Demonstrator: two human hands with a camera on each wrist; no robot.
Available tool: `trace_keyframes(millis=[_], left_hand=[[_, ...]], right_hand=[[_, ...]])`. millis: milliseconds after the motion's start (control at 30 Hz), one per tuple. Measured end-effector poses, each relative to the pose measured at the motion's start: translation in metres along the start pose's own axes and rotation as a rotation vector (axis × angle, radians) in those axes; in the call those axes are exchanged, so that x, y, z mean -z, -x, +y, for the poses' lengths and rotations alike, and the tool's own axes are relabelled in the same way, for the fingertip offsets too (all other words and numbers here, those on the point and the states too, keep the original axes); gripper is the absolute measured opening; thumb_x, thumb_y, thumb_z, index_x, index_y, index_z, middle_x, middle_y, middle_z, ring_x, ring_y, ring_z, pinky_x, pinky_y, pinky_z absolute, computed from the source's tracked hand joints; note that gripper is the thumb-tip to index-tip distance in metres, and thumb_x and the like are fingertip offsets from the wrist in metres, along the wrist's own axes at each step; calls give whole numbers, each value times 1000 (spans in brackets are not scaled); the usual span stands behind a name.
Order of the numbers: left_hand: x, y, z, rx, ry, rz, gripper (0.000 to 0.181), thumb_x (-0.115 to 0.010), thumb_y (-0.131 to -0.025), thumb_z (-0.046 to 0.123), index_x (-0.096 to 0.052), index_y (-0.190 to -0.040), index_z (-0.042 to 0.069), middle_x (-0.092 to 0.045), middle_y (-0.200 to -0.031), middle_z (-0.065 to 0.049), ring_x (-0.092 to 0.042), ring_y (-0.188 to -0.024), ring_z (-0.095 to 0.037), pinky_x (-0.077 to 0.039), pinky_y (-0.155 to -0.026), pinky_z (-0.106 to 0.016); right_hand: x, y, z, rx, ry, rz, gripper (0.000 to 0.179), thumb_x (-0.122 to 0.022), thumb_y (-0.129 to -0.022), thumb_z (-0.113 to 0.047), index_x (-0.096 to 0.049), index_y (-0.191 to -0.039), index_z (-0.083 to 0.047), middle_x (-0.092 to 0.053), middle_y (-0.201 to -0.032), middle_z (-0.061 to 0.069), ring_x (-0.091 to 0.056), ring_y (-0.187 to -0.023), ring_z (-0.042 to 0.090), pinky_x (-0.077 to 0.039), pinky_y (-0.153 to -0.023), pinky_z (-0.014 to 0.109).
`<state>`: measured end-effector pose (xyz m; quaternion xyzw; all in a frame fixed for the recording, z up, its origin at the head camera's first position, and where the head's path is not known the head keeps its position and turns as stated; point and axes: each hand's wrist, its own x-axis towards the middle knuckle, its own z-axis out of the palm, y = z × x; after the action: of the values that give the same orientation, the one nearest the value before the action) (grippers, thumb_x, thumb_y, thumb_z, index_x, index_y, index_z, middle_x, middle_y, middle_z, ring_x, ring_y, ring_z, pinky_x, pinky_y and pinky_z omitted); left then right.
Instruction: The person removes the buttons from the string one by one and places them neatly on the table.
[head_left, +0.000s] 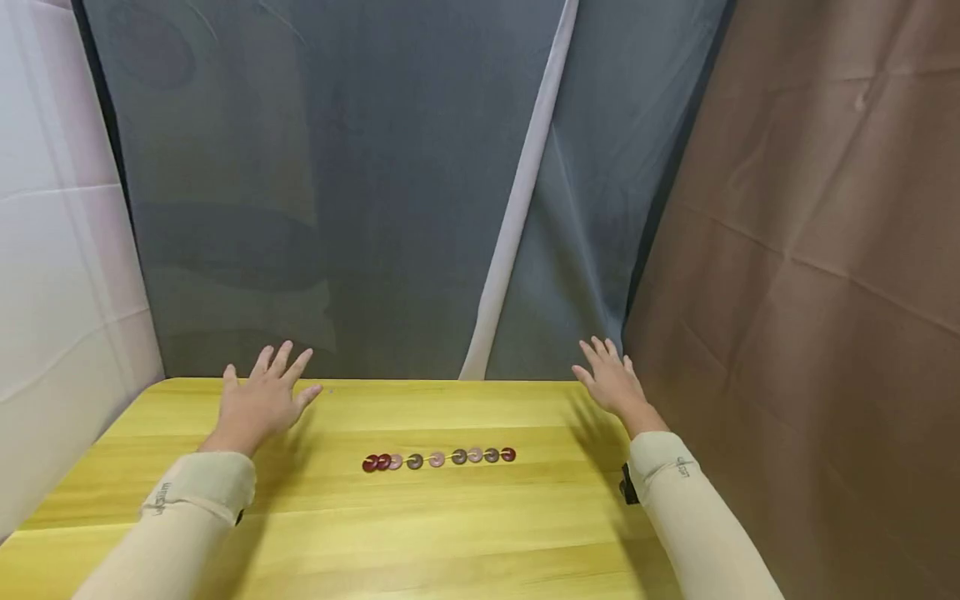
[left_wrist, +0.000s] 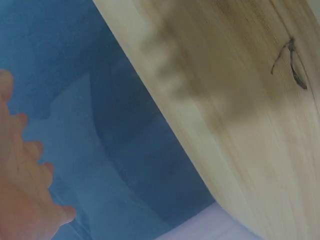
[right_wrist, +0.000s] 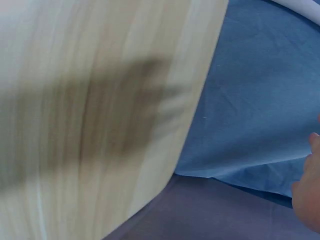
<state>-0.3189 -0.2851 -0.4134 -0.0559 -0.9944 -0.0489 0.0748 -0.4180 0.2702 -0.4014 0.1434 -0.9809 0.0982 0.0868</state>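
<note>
1. Grey cloth (head_left: pixel 405 208) is hanging across the back, with a pale strip (head_left: pixel 519 192) slanting down it right of centre; white cloth (head_left: pixel 67 217) is covering the left side and brown cloth (head_left: pixel 810 275) the right.
2. Yellow wooden table (head_left: pixel 427 533) is filling the lower part of the frame, its far edge running just below the middle.
3. Nine small round discs (head_left: pixel 437 459) are lying in a roughly straight row on the table, at the lower centre of the frame. Dark red, pink and brownish ones are mixing along it; the three at the left end are touching, and thin yellow lines are showing between several.
4. Left hand (head_left: pixel 258 406) is hovering at the lower left, beyond the row's left end, its fingers spreading straight and its grip released.
5. Right hand (head_left: pixel 615 388) is hovering at the right, near the table's far edge, its fingers likewise extending and grasping nothing.
6. Both forearms are wearing cream sleeves (head_left: pixel 697 517), reaching in from the bottom corners.
7. In both wrist views, a soft hand shadow (right_wrist: pixel 125 112) is falling across the wood.
</note>
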Motion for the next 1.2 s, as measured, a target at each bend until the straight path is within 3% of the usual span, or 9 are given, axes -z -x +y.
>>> trace_keyframes(millis=[233,367,600,733,833,900,1033,1200], left_hand=[[-12,5,2,-2,37,-18,79,-32,-104,63,-14,-163,14,-9,-165,-26,-8,-148,-52,0,-104,-82],[-15,10,2,0,63,-30,77,-31,-105,61,-12,-164,14,-6,-165,-26,-7,-148,-53,0,-104,-82],[-15,17,-3,-17,89,-9,73,-40,-107,51,-15,-162,11,-13,-163,-31,-17,-145,-54,-13,-100,-84],[-18,20,3,-37,143,12,63,-55,-104,35,-33,-154,2,-32,-154,-35,-34,-138,-55,-25,-95,-84],[-22,22,13,-56,196,29,52,-62,-100,22,-46,-143,-4,-53,-137,-34,-53,-122,-53,-40,-90,-75],[-24,24,20,-79,233,42,44,-64,-98,15,-53,-135,-6,-64,-122,-30,-62,-109,-50,-47,-87,-67],[-29,25,39,-141,293,51,28,-67,-94,8,-65,-119,-4,-72,-99,-17,-69,-91,-38,-54,-80,-54],[-40,31,59,-178,355,-4,15,-70,-93,7,-71,-107,2,-72,-89,-7,-68,-84,-27,-55,-77,-48]], right_hand=[[-21,3,7,-5,-8,-47,65,-41,-109,-41,-24,-161,-7,-16,-166,20,-7,-153,42,-10,-116,68],[-28,1,-7,22,-19,-33,63,-43,-109,-39,-24,-161,-8,-17,-167,19,-7,-153,41,-10,-117,67],[-39,-5,-69,117,-128,-2,59,-47,-109,-33,-29,-160,-10,-22,-166,15,-14,-154,36,-11,-120,61],[-48,-1,-111,184,-224,5,51,-52,-107,-30,-42,-154,-12,-39,-159,13,-36,-146,31,-27,-118,53],[-58,4,-141,253,-295,-2,41,-55,-107,-25,-53,-145,-10,-58,-143,9,-57,-127,26,-46,-105,45],[-65,8,-160,298,-349,-16,35,-56,-106,-22,-59,-139,-9,-66,-129,6,-64,-113,22,-52,-94,39],[-78,16,-192,331,-484,-88,30,-60,-104,-16,-64,-131,-6,-70,-113,2,-65,-96,13,-53,-79,27],[-93,26,-222,255,-638,-205,23,-63,-102,-14,-68,-123,-5,-67,-101,-3,-62,-81,8,-52,-63,22]])
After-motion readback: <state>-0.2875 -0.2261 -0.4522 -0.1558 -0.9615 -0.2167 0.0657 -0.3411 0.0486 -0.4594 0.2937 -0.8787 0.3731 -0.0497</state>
